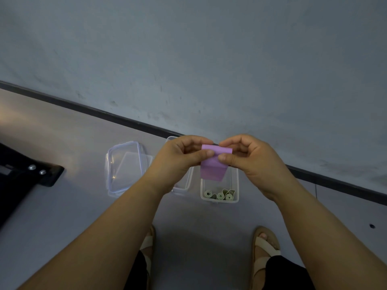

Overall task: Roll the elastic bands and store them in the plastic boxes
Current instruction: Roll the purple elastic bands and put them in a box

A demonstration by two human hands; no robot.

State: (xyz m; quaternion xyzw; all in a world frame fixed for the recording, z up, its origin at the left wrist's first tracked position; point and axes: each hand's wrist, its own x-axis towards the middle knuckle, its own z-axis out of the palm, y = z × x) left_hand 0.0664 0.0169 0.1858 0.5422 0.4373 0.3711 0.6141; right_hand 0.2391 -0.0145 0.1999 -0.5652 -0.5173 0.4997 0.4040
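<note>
A purple elastic band hangs between my hands, held up above the floor. My left hand pinches its top left edge with thumb and fingers. At the top right edge my right hand pinches it the same way. Below the band stands a clear plastic box holding several rolled pale green bands. A second clear box sits to its left, mostly hidden behind my left hand.
Clear box lids lie on the grey floor at the left. A black object with two screws sits at the far left. The wall with a dark skirting runs behind the boxes. My sandalled feet are below.
</note>
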